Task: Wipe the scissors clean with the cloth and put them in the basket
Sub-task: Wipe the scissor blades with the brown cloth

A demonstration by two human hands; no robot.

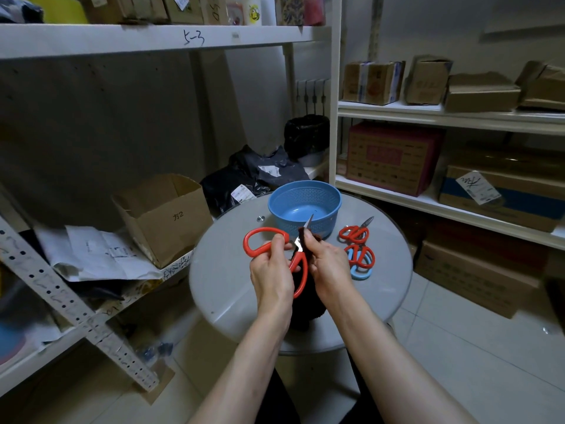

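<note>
My left hand (273, 270) grips large red-handled scissors (262, 240) by the handles, above the round grey table (226, 289). Their blades point up and away towards the blue basket (276, 206). My right hand (328, 261) pinches a dark cloth (305, 304) around the blades; only the blade tip shows above it, and the rest of the cloth hangs down between my hands. The basket stands at the far side of the table with nothing visible inside. To its right lie more scissors: a red pair (354, 234), another red pair (363, 255) and a light blue pair (360, 273) partly under it.
White shelving (153, 41) rises on the left with an open cardboard box (165, 215) and papers. Shelves at the right hold several boxes (394, 157). Dark bags (260, 175) lie behind the table. Tiled floor spreads at the lower right.
</note>
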